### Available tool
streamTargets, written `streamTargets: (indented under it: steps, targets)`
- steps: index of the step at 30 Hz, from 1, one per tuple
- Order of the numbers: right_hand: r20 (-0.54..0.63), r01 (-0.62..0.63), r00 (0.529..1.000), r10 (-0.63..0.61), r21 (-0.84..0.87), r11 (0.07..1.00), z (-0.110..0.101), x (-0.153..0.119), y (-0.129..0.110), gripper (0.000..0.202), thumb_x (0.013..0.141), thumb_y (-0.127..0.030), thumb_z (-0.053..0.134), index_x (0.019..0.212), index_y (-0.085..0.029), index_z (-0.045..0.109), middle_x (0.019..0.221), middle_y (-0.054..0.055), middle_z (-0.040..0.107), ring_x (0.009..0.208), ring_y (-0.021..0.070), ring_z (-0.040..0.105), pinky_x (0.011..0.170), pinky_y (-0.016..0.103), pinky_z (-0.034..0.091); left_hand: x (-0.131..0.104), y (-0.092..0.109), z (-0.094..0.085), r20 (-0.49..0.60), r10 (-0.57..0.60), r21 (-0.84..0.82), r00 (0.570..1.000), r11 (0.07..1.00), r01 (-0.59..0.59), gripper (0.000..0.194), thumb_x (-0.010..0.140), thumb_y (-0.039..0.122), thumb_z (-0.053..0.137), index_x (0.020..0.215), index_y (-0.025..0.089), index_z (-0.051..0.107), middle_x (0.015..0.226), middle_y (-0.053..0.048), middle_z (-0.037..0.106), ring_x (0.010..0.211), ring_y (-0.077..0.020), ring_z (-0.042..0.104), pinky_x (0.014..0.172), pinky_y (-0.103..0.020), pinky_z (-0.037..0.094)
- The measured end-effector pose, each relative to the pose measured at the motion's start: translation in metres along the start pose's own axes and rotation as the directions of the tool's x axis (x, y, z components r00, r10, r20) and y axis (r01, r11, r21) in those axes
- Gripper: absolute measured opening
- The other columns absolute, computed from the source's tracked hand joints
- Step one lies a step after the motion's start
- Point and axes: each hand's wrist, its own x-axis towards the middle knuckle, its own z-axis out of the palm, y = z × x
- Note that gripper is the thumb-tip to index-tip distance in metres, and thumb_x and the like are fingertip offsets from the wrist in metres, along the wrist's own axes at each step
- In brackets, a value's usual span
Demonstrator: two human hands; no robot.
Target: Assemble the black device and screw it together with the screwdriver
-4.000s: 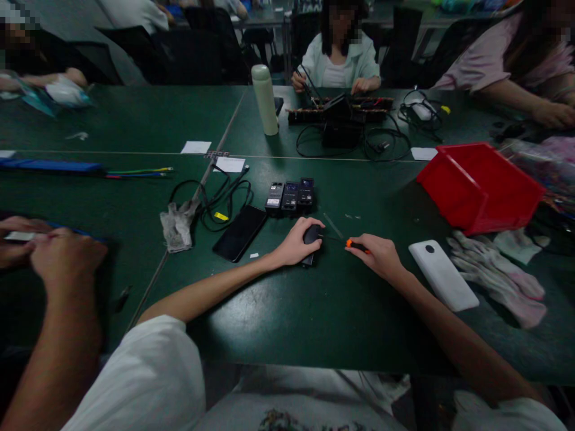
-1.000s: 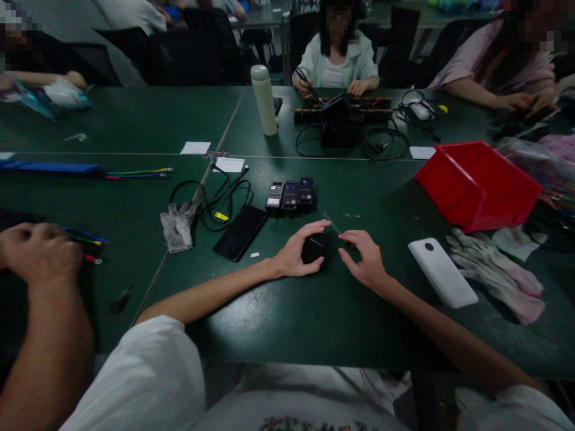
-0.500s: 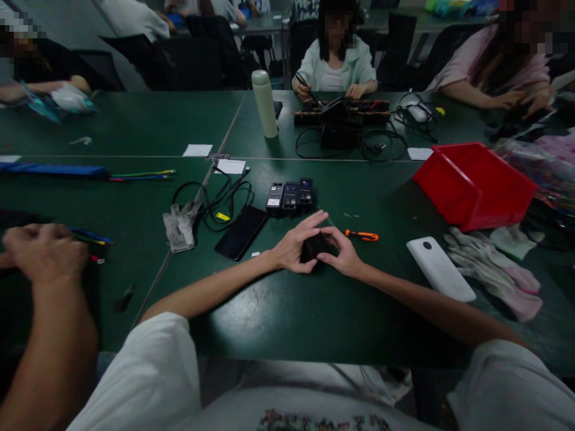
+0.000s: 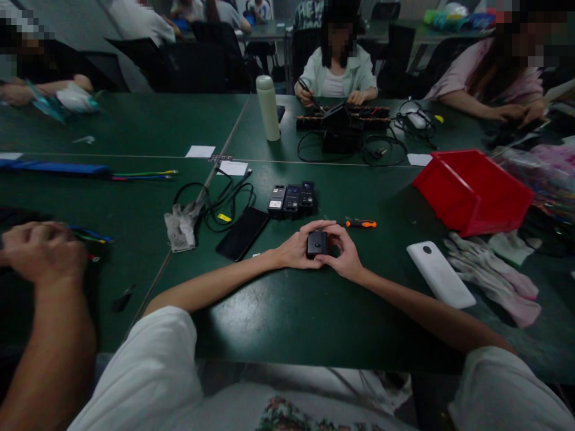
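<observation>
Between my two hands is a small black box-shaped device (image 4: 317, 244), with a flat face turned up toward me. My left hand (image 4: 296, 248) wraps its left side, and my right hand (image 4: 345, 251) grips it from the right with thumb and fingers. Just beyond them, three small black devices (image 4: 291, 199) stand side by side, with pale labels or small screens on them. An orange and black screwdriver (image 4: 360, 224) lies past my right hand. To the left of my left hand rests a black smartphone (image 4: 242, 233).
A red bin (image 4: 471, 194), a white power bank (image 4: 440, 274) and work gloves (image 4: 498, 275) lie to the right. On the left are a grey glove (image 4: 180, 228), black cables (image 4: 229, 194) and a co-worker's hand (image 4: 45, 251). A pale green bottle (image 4: 268, 109) stands farther back.
The black device has turned in my hands, so its flat face now shows more. My left fingers, stretched out before, have curled in around it. The view has shifted slightly.
</observation>
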Motion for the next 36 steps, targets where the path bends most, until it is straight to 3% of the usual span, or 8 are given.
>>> streamTargets:
  steps: [5,12,16,20,24,28,32,36]
  targets:
    - [-0.018,0.085,0.996,-0.085,0.002,0.996,0.000,0.000,0.002,0.051,0.070,-0.039,0.079,0.111,-0.027,0.051,0.115,0.007,0.055,0.107,0.0251,0.054,0.078,0.038,0.052,-0.008,-0.009,0.004,-0.060,0.012,0.038,0.998,0.999,-0.010,0.106,0.066,0.039,0.079,0.146,0.029,0.011,0.141,-0.016,0.044,0.122,-0.0291,0.054,0.097,-0.044,0.049]
    - [-0.055,0.052,0.997,-0.055,-0.060,0.997,0.002,0.000,0.003,0.050,0.070,-0.039,0.078,0.109,-0.026,0.050,0.098,0.003,0.052,0.086,0.0191,0.054,0.066,0.032,0.050,-0.008,-0.006,0.002,-0.060,-0.096,0.001,0.994,0.995,0.097,0.095,0.065,0.035,0.079,0.142,0.026,0.025,0.134,-0.013,0.051,0.116,-0.0277,0.059,0.095,-0.041,0.050]
    - [-0.110,0.045,0.992,-0.053,-0.075,0.996,0.003,0.001,0.001,0.054,0.071,-0.039,0.076,0.114,-0.025,0.047,0.110,0.007,0.049,0.090,0.0198,0.055,0.067,0.032,0.052,-0.005,-0.003,0.001,-0.093,-0.122,-0.007,0.988,0.993,0.122,0.090,0.064,0.031,0.080,0.140,0.025,0.030,0.132,-0.013,0.052,0.114,-0.0273,0.060,0.094,-0.041,0.051]
    - [-0.234,0.293,0.903,-0.360,-0.277,0.915,0.002,-0.009,0.000,0.049,0.071,-0.031,0.075,0.111,-0.026,0.049,0.106,0.007,0.050,0.085,0.0194,0.056,0.067,0.034,0.052,-0.003,-0.001,0.004,-0.124,-0.184,-0.127,0.975,0.978,0.168,0.087,0.065,0.027,0.080,0.137,0.027,0.029,0.128,-0.012,0.056,0.107,-0.0237,0.064,0.092,-0.041,0.051]
    - [0.212,0.702,0.706,-0.676,-0.334,0.629,0.020,-0.017,-0.014,0.023,0.080,-0.022,0.063,0.102,-0.026,0.058,0.098,0.004,0.060,0.090,0.0176,0.059,0.080,0.034,0.050,-0.004,-0.001,0.008,-0.089,-0.261,-0.228,0.961,0.945,0.236,0.085,0.065,0.026,0.080,0.134,0.028,0.030,0.119,-0.011,0.061,0.102,-0.0218,0.066,0.087,-0.037,0.053]
    - [0.594,0.755,0.612,-0.523,-0.240,0.610,0.068,-0.006,-0.051,0.038,0.092,-0.034,0.050,0.123,-0.014,0.055,0.127,0.013,0.059,0.122,0.0220,0.049,0.102,0.039,0.039,-0.005,-0.003,0.007,-0.088,-0.253,-0.185,0.963,0.955,0.234,0.083,0.067,0.024,0.079,0.134,0.028,0.030,0.114,-0.008,0.063,0.099,-0.0203,0.066,0.086,-0.036,0.053]
    - [0.667,0.700,0.644,-0.375,-0.316,0.640,0.124,0.003,-0.087,0.065,0.092,-0.056,0.042,0.137,-0.008,0.042,0.146,0.019,0.041,0.136,0.0273,0.034,0.110,0.047,0.029,-0.003,0.001,0.004,-0.099,-0.218,-0.141,0.971,0.969,0.204,0.083,0.067,0.023,0.078,0.135,0.027,0.030,0.112,-0.009,0.064,0.100,-0.0197,0.066,0.088,-0.036,0.053]
    - [0.696,0.801,0.514,-0.501,-0.179,0.571,0.137,0.023,-0.098,0.051,0.097,-0.049,0.036,0.124,-0.011,0.055,0.133,0.013,0.056,0.122,0.0195,0.050,0.104,0.033,0.038,0.001,0.010,0.006,-0.093,-0.264,-0.063,0.960,0.964,0.259,0.083,0.064,0.023,0.081,0.133,0.022,0.036,0.108,-0.008,0.067,0.096,-0.0184,0.068,0.085,-0.033,0.055]
